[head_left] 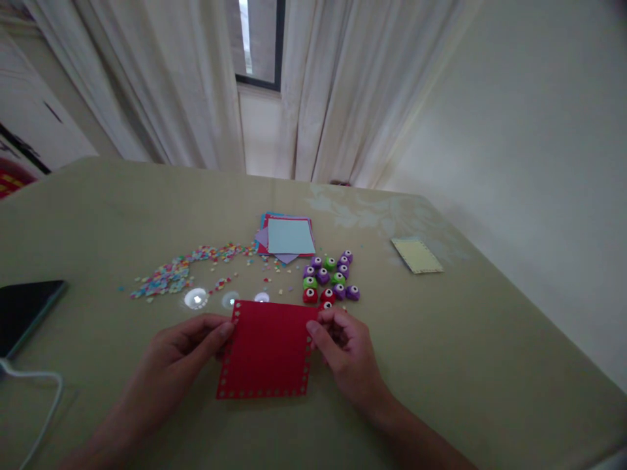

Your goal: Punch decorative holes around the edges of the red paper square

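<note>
Pinching a red sheet between them, the two hands hold it just above the near part of the surface. The left hand grasps its left edge, thumb on top and the other fingers partly hidden behind; the right hand grasps the right edge close to the far corner, its thumb laid on the sheet. Small holes run along the sheet's left, right and near edges.

Out to the left of the left hand, a white cable curves beside a dark flat device. Just beyond the sheet and the left hand are three pale round spots, too blurred to identify. Past the right hand's fingertips sits a cluster of red, green and purple pieces, each with an eye-like white dot. Farther beyond the left hand, tiny multicolored bits spread in a curved band toward a stack of square sheets; the stack lies beyond the gap between the hands, with a pale blue sheet on top. Well apart, beyond and to the right of the right hand, lies a pale yellow card. Farthest off, light curtains hang on both sides of a dark-framed window.
</note>
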Available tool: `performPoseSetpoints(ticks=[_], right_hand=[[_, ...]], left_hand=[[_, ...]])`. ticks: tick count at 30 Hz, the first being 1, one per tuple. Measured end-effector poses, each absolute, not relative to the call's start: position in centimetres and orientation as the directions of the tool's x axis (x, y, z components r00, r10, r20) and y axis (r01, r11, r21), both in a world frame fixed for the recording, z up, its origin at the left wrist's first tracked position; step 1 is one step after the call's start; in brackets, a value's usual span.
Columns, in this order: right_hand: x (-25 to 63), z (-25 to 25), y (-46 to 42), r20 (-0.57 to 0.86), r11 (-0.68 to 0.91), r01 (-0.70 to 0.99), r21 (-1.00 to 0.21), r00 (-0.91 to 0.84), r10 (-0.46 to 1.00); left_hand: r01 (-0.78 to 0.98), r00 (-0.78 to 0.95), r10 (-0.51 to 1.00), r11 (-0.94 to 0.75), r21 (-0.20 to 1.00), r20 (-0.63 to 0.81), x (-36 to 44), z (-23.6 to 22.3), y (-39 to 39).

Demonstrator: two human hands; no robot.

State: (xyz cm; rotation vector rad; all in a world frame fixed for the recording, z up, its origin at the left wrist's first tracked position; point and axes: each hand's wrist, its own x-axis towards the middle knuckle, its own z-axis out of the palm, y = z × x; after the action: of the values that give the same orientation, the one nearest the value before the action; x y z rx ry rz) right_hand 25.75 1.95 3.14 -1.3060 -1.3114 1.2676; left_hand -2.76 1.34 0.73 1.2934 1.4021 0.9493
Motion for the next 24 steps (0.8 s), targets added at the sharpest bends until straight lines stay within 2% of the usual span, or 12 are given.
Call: performPoseSetpoints(ticks=[6, 11, 18, 24], right_hand=[[25.89, 2.93, 2.02, -0.091, -0.089, 0.037, -0.995, -0.063, 0.994], [25.85, 3.07, 1.94, -0.101, -0.100, 0.016, -0.995, -0.062, 0.993], [25.82, 3.32, 2.04, -0.099, -0.093, 0.066, -0.993, -0.081, 0.992], [26.52, 3.26, 2.57, -0.067, -0.064, 0.090, -0.994, -0.038, 0.997]], left_hand=[[0.207, 0.071, 0.983, 0.149, 0.967, -0.166, -2.71, 0.65, 1.40], [0.207, 0.046, 0.991, 0.116, 0.971, -0.128, -2.50, 0.99, 1.19], [0.190, -0.005, 0.987, 0.159, 0.969, -0.160, -2.16, 1.06, 1.55], [0.270, -0.089, 0.984, 0.175, 0.947, -0.157, -2.48, 1.28, 1.99]])
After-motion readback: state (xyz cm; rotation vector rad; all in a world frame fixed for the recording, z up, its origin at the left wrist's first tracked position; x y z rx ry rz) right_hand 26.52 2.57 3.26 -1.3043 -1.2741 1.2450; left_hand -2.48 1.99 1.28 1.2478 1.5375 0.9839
